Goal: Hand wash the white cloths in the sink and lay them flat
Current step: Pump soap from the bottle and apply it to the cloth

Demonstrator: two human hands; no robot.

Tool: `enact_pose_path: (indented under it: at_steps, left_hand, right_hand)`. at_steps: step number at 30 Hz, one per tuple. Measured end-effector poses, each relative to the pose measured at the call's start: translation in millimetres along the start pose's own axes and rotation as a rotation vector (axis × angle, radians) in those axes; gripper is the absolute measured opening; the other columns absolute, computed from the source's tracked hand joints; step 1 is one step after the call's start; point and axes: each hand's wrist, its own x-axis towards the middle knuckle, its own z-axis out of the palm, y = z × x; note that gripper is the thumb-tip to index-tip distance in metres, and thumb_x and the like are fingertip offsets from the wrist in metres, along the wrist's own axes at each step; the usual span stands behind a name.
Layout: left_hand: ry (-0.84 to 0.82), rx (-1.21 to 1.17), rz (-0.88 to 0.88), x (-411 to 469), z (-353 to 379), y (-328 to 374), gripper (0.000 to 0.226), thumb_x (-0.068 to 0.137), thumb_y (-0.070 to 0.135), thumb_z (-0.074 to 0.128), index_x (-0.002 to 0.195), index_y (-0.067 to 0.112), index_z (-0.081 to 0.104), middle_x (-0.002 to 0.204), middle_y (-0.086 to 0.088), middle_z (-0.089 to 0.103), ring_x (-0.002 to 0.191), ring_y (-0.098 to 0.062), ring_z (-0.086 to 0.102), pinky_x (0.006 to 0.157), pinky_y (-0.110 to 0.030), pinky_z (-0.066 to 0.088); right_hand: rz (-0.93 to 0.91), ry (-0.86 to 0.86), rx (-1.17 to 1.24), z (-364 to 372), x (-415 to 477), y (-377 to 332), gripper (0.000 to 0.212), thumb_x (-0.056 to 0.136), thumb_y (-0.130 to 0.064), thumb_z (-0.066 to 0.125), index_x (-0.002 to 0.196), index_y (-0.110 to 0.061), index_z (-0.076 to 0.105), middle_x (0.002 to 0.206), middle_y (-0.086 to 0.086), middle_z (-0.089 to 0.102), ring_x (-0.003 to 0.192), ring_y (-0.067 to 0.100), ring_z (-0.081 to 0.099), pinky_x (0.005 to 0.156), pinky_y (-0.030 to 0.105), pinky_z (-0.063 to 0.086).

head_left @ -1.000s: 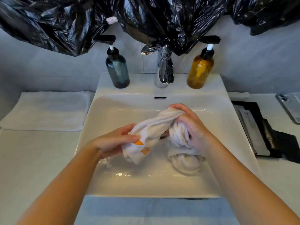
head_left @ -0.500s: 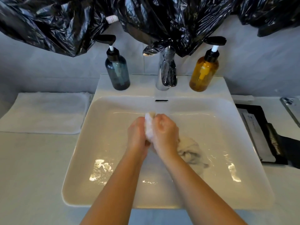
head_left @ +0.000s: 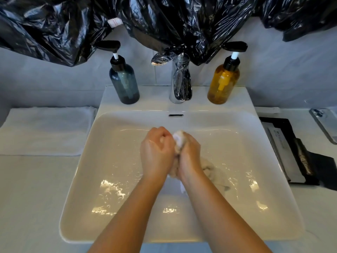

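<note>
White cloth [head_left: 179,139] is bunched between the two hands, above the shallow water in the middle of the sink [head_left: 109,143]. The left hand [head_left: 156,152] is curled into a fist on one side of the bunch and the right hand [head_left: 189,156] is curled round the other side. The hands are pressed together, so only a small white knob shows at the top between them. More pale fabric [head_left: 214,173] lies under the water just right of the right wrist. I cannot tell if it is the tail of the same cloth or a second one.

The cloth looks like soft terry, fully wet. I judge that it is limp and has no stiffness, and that it is heavier than when dry, because it holds water. It is probably a little slippery if soap is in it. It is not fragile, so firm squeezing and rubbing should do no harm. A full-hand grip on a thick bunch is best for washing. For laying it flat, it is better to find two corners of one edge and pinch them, so that it hangs open. A folded white towel [head_left: 45,130] lies on the counter left of the sink.
</note>
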Motion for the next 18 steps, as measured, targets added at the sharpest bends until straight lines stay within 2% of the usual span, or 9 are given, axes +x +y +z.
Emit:
enact_pose_path:
  at_steps: [3,6,8,10,12,14,16,17,18]
  left_hand:
    - [0.018,0.006,-0.114,23,3,-12,0.022,0.082,0.015,0.050,0.061,0.010,0.052,0.061,-0.010,0.052,0.057,-0.020,0.042,0.054,-0.043,0.037]
    - [-0.136,0.029,-0.042,-8,3,-7,0.017,0.076,0.019,0.044,0.060,0.025,0.045,0.059,0.006,0.047,0.055,-0.008,0.041,0.052,-0.026,0.033]
    - [-0.224,0.011,-0.083,-16,-7,-7,0.014,0.071,0.021,0.041,0.062,0.025,0.051,0.058,0.009,0.050,0.054,-0.005,0.043,0.050,-0.019,0.033]
    - [-0.225,-0.124,-0.308,-5,-24,-8,0.020,0.071,0.020,0.043,0.068,0.022,0.062,0.059,0.008,0.057,0.057,-0.012,0.051,0.045,-0.023,0.041]
    - [-0.153,-0.233,-0.436,0,-40,-3,0.025,0.077,0.018,0.045,0.073,0.023,0.068,0.065,0.003,0.063,0.061,-0.019,0.055,0.046,-0.025,0.043]
    - [-0.047,-0.120,-0.223,-12,-45,7,0.027,0.076,0.028,0.041,0.072,0.025,0.068,0.076,0.005,0.065,0.072,-0.012,0.058,0.061,-0.024,0.046]
    - [-0.028,0.046,0.015,-30,-35,15,0.028,0.070,0.040,0.041,0.073,0.025,0.065,0.088,0.006,0.058,0.084,-0.008,0.055,0.073,-0.019,0.043]
    - [-0.032,0.111,0.022,-35,-26,17,0.029,0.072,0.046,0.044,0.074,0.023,0.062,0.091,0.006,0.054,0.088,-0.011,0.053,0.074,-0.022,0.043]
    - [-0.017,0.141,-0.034,-36,-17,20,0.031,0.075,0.051,0.048,0.073,0.022,0.058,0.093,0.005,0.051,0.088,-0.016,0.052,0.074,-0.027,0.043]
  right_hand:
    - [0.170,-0.071,-0.048,-2,-5,-3,0.030,0.071,-0.009,0.050,0.044,-0.017,0.042,0.049,0.003,0.037,0.037,0.020,0.031,0.046,0.025,0.023]
    - [0.094,-0.030,-0.066,-1,19,-7,0.028,0.078,-0.005,0.050,0.054,-0.016,0.043,0.047,-0.001,0.044,0.047,0.022,0.040,0.046,0.020,0.031]
    - [0.120,-0.014,0.052,-4,26,-3,0.025,0.084,-0.012,0.050,0.060,-0.016,0.048,0.051,0.001,0.051,0.045,0.019,0.049,0.048,0.020,0.038]
    - [0.113,0.002,0.035,-11,24,-2,0.020,0.086,-0.025,0.060,0.071,-0.013,0.061,0.067,0.007,0.064,0.055,0.017,0.062,0.060,0.029,0.051]
    - [0.080,-0.014,0.013,-14,20,-3,0.029,0.089,-0.045,0.064,0.090,-0.016,0.069,0.088,0.007,0.073,0.083,0.025,0.070,0.081,0.039,0.057]
    - [0.067,-0.073,0.029,-9,12,-7,0.043,0.086,-0.063,0.065,0.082,-0.020,0.063,0.082,0.003,0.068,0.082,0.023,0.066,0.083,0.039,0.053]
    - [0.180,-0.172,0.109,-4,7,-8,0.073,0.059,-0.085,0.071,0.074,-0.016,0.053,0.070,0.005,0.053,0.073,0.024,0.058,0.081,0.038,0.050]
    - [0.217,-0.228,0.106,-2,2,-8,0.076,0.061,-0.085,0.070,0.077,-0.014,0.050,0.071,0.009,0.047,0.071,0.025,0.057,0.080,0.037,0.050]
    - [0.199,-0.250,0.074,1,-3,-7,0.064,0.077,-0.075,0.066,0.079,-0.014,0.049,0.071,0.011,0.044,0.070,0.025,0.057,0.077,0.036,0.049]
